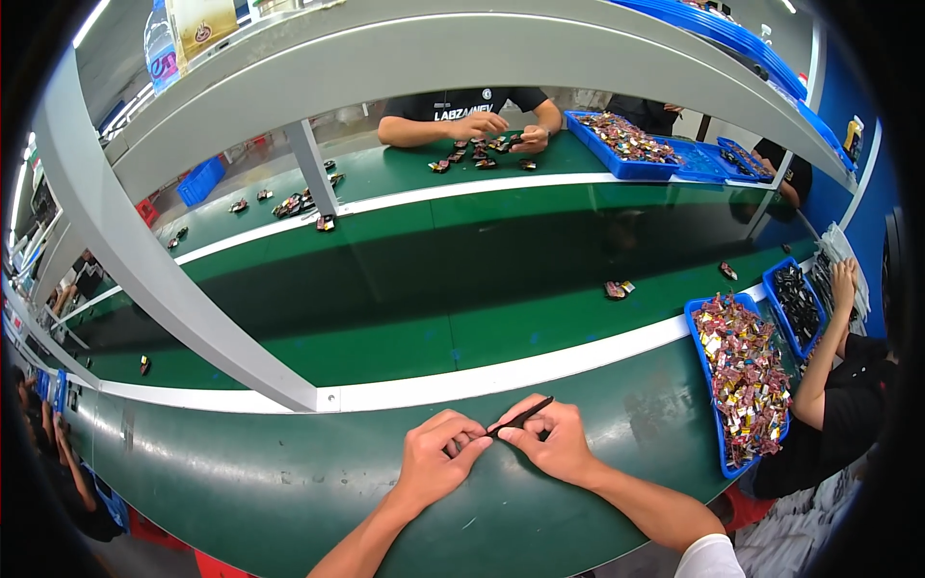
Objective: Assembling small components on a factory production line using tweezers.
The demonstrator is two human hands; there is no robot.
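Observation:
My right hand (551,435) is closed around a slim black tool (525,414), which slants up to the right and tapers to a point. It looks like tweezers, but its exact kind is unclear. My left hand (443,457) meets its lower end, thumb and fingertips pressed together. Whatever sits between those fingertips is too small or hidden to make out. Both hands are just above the green worktable (318,462), near its middle.
To my right stands a blue tray (718,385) heaped with small wired parts, beside a blue tray of black pieces (798,303). A person's arm (827,356) is close by there. Beyond the white rail (501,376) runs a green conveyor belt (462,332) with scattered parts (619,289). Another person's hands (482,125) work across it.

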